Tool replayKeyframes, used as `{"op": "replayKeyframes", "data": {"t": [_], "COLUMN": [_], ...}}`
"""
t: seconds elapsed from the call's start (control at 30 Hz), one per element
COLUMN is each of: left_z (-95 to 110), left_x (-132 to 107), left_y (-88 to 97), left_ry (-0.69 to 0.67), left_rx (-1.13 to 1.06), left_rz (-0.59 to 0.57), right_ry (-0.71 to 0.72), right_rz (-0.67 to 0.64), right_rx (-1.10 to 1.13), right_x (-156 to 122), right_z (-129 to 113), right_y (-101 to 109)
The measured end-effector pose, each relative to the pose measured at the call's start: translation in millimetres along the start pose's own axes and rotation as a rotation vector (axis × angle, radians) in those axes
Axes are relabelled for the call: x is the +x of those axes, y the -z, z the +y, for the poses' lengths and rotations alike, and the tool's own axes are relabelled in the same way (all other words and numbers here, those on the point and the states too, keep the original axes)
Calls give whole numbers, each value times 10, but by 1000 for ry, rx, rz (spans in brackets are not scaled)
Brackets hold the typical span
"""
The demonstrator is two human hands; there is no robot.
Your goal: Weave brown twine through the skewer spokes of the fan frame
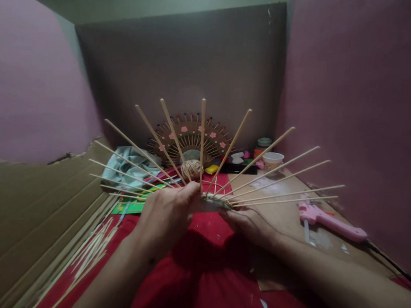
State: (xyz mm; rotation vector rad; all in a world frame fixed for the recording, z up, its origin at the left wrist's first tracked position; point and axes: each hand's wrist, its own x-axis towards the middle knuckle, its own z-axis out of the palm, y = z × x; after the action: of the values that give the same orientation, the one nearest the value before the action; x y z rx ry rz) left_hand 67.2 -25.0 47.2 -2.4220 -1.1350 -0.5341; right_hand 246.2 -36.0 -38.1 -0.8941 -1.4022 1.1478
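Radiating stick frame [201,144] held at its base between two bare hands, as seen from the wearer's head. The frame lies directly ahead of both hands, its pale sticks spreading outward like spokes; the full spread runs from left to right, while the central stick points upward and away, rising just beyond the thumb side of the left hand [167,210]. That hand is closest to the middle of the frame: its fingers are curled inward with little gap, gripping the base and covering the roots of the left-hand sticks. The right hand [248,224] supports the opposite end from below, partly folded around the rim, its fingertips hidden. Between the hands, a woven band [218,202] crosses the roots of the sticks, and a thin strand [264,219] bows out above the right wrist. Beyond the hands, and past the sticks, are a ball of twine [192,168] and a flower-trimmed fan [190,124]. To the right of the right hand, well apart from it, lies a pink glue gun [331,223]; to the left of the left forearm lie loose sticks [91,249].
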Motion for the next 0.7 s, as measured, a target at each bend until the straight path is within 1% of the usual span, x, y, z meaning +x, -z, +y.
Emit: {"op": "replayKeyframes", "data": {"t": [0.1,0.17,0.23,0.27,0.4,0.47,0.53,0.6,0.7], "left_z": [-21,-32,-36,-37,-53,-73,-89,-91,-49], "left_x": [28,43,54,57,57,46,31,16,7], "left_y": [28,39,53,61,88,96,101,100,76], "left_ry": [28,35,34,34,42,27,7,-8,-14], "left_rx": [-44,-98,-147,-160,-190,-221,-247,-245,-171], "left_rz": [-77,-92,-100,-106,-105,-103,-106,-112,-111], "right_ry": [44,46,16,-18,-165,-187,-165,-102,-7], "right_rz": [-25,-102,-185,-205,-158,-124,-72,-23,-24], "right_rx": [3,2,-7,-18,-94,-86,-17,88,225], "right_x": [0,4,22,37,118,146,152,138,112], "right_z": [-77,-139,-189,-205,-223,-249,-311,-400,-532], "right_y": [-13,2,56,99,315,390,428,450,519]}}
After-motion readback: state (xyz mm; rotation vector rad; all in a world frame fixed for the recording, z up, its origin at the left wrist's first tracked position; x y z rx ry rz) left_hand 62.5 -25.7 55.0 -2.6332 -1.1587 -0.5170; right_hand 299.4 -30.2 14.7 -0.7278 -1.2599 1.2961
